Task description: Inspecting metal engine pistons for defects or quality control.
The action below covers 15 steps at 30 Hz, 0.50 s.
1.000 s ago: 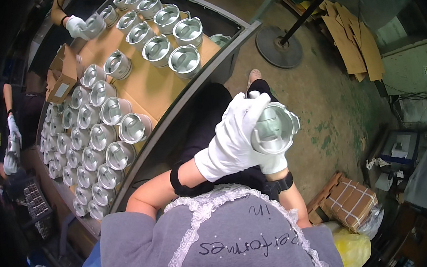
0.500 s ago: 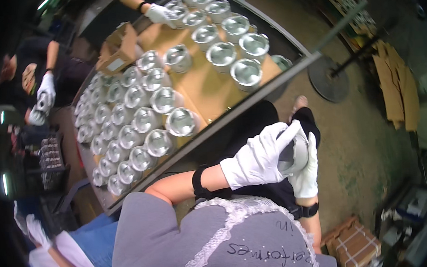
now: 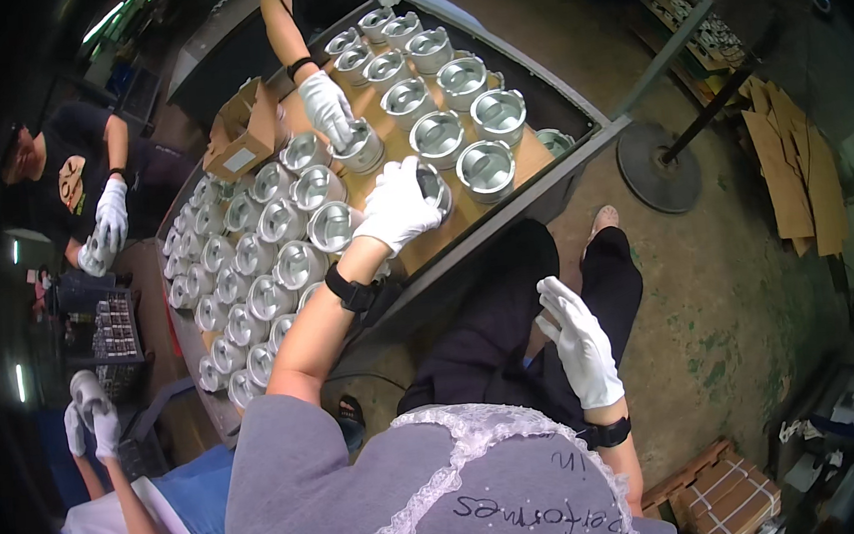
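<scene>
My left hand [image 3: 400,209], in a white glove, reaches over the table and has its fingers closed round a metal piston [image 3: 438,192]. Much of that piston is hidden by the hand. My right hand [image 3: 582,347], also gloved, is held above my lap, fingers stretched out and nothing in it. Just beyond my left hand, a co-worker's gloved hand [image 3: 327,109] grips another piston [image 3: 362,150]. Closely packed silvery pistons [image 3: 298,265] stand to the left of my hand. Rows of further pistons [image 3: 437,138] stand at its far right side.
The metal-edged table [image 3: 513,212] is lined with brown cardboard [image 3: 464,226]. An opened carton [image 3: 244,131] sits on its far left part. Co-workers handle parts at the left. On the right are a round stand base [image 3: 660,163], cardboard sheets [image 3: 790,168] and a strapped box [image 3: 726,499].
My left hand has carried the piston from above my lap to the table. My right hand has let go of it and opened. The co-worker's hand has come nearer, onto another piston.
</scene>
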{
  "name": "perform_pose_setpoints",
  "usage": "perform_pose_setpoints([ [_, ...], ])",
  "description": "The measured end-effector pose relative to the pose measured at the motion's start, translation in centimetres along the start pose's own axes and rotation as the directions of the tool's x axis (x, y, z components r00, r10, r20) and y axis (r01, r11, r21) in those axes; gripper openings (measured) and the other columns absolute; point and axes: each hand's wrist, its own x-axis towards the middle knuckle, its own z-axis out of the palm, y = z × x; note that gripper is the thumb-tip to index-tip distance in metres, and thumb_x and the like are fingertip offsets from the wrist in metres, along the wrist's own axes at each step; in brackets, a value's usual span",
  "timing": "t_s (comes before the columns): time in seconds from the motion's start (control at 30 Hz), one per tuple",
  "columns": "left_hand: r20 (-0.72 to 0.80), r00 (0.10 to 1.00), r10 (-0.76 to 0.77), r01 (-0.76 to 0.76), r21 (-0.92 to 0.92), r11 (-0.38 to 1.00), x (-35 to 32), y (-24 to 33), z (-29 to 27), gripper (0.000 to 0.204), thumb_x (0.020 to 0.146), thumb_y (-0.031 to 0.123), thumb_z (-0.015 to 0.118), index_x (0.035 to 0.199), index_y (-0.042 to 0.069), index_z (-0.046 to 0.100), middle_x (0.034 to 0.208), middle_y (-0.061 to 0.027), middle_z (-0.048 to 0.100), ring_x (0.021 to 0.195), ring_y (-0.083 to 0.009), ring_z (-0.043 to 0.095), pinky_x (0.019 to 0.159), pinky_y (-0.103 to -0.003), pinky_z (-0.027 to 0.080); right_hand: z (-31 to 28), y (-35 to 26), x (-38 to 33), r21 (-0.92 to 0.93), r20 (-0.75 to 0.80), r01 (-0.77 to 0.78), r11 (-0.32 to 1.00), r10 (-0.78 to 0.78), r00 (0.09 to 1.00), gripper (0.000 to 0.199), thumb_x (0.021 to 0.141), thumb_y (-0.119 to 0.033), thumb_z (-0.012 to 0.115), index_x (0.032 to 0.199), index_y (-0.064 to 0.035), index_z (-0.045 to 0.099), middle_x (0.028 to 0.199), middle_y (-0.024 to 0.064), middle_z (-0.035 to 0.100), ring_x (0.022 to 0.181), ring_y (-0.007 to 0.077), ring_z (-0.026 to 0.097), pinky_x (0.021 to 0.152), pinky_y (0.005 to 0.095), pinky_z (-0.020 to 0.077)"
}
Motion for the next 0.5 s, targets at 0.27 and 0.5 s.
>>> perform_pose_setpoints([
  [0.27, 0.089, 0.995, 0.046, -0.025, -0.227, 0.974, -0.1, -1.9, 3.0, 0.099, 0.066, 0.052, 0.076, 0.140, -0.001, 0.037, 0.128, -0.0262, 0.047, 0.122, -0.0424, 0.049, 0.101, -0.046, 0.043, -1.1, 0.9, 0.0, -0.047, -0.059, -0.048, 0.998, 0.046, 0.997, 0.052, 0.099, -0.034, 0.048, 0.141, -0.0037, 0.045, 0.143, 0.0100, 0.048, 0.134, 0.0209, 0.042, 0.109, 0.0394, 0.0332],
  [0.5, -0.035, 0.992, -0.120, 0.119, -0.022, 0.993, 2.6, -7.1, -1.8, 0.088, 0.082, 0.059, 0.063, 0.137, -0.007, 0.044, 0.133, -0.0317, 0.048, 0.127, -0.0426, 0.046, 0.107, -0.043, 0.038, -1.1, 1.5, 0.6, 0.009, -0.038, -0.079, 0.997, 0.079, 0.996, 0.053, 0.096, -0.034, 0.053, 0.138, -0.0030, 0.048, 0.142, 0.0101, 0.048, 0.136, 0.0242, 0.040, 0.111, 0.0407, 0.0314],
])
